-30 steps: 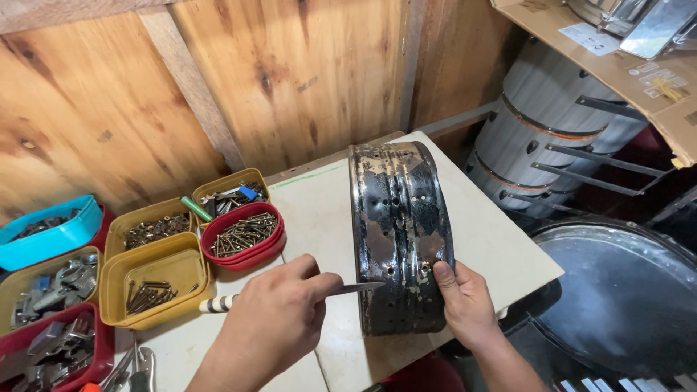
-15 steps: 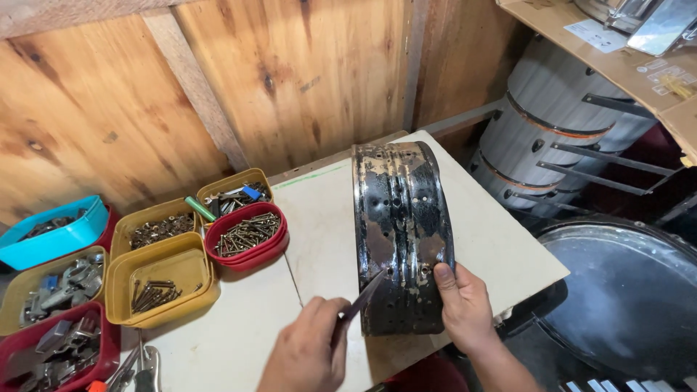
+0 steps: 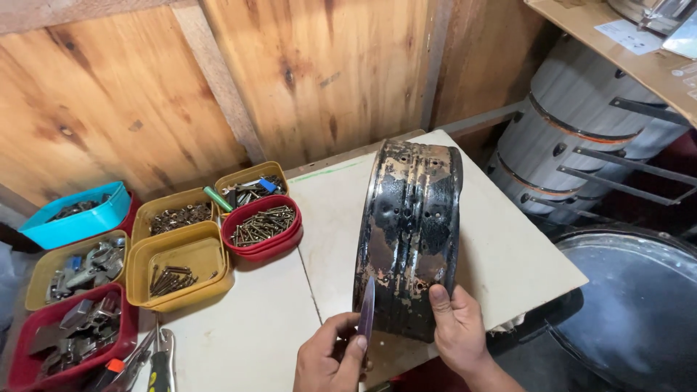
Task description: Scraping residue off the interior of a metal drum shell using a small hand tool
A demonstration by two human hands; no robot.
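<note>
Black, flaking paint covers the metal rim (image 3: 410, 236) that stands on edge near the front of the pale table (image 3: 508, 254). The right hand (image 3: 457, 330) grips its lower edge, thumb pressed against the outer face. The left hand (image 3: 330, 359) is closed around a slim blade (image 3: 367, 313), which points upward just beside the rim's near edge; whether the tip touches the metal is hard to tell from this angle. To the left sits a cluster of trays: a red tub of screws (image 3: 263, 226), a yellow tub (image 3: 178, 263) with a few bolts, a teal tub (image 3: 76, 218), and a dark red tub of brackets (image 3: 69, 334). Pliers (image 3: 161, 363) lie at the table's front edge. Behind the rim, grey drums (image 3: 581, 138) crowd the right side, beside a large round metal lid (image 3: 639, 305).
</note>
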